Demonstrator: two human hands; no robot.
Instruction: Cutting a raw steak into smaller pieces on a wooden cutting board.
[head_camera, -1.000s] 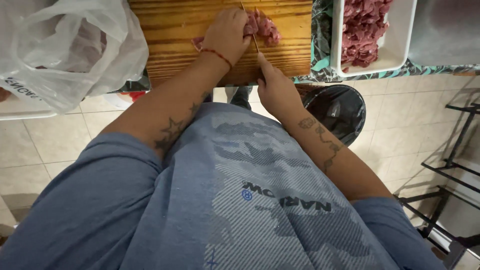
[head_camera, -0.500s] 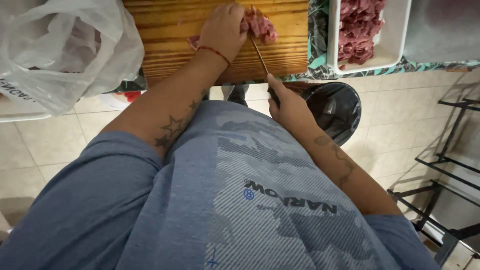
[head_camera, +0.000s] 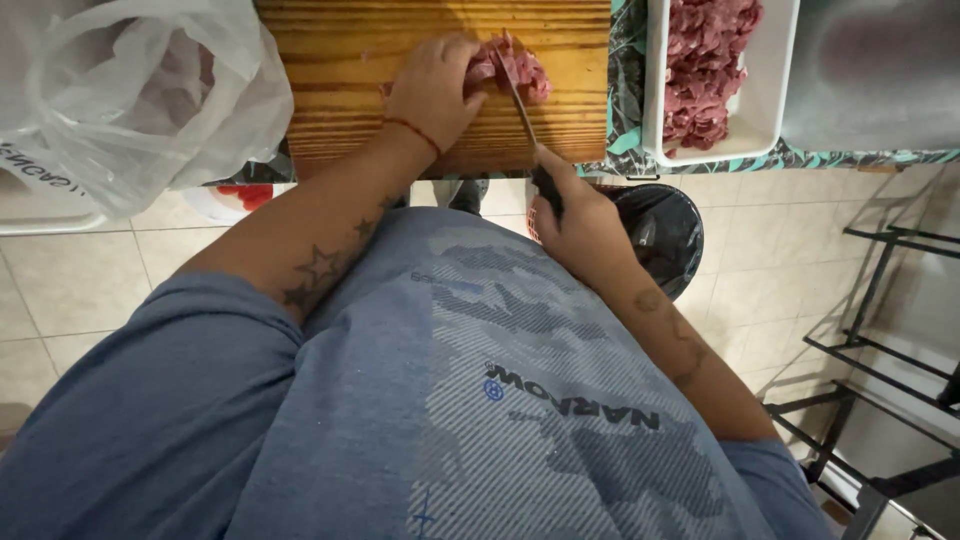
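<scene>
Our right hand (head_camera: 582, 215) is clamped on the dark handle of a knife (head_camera: 522, 105) whose blade runs into the raw meat (head_camera: 510, 70), while our left hand (head_camera: 432, 88) presses curled fingers on that small pile at the far middle of the wooden cutting board (head_camera: 340, 70). We judge the slicing well along: a white tray (head_camera: 655, 90) to the right already holds plenty of cut strips (only this one lump is left on the board). A plastic bag (head_camera: 140, 95) crowds the surface's left edge, and a black bin (head_camera: 665, 235) stands on the floor below.

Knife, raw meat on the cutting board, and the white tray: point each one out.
knife (head_camera: 520, 100), head view, middle of the blade.
raw meat (head_camera: 515, 70), head view, top of the pile.
white tray (head_camera: 655, 90), head view, left wall.
</scene>
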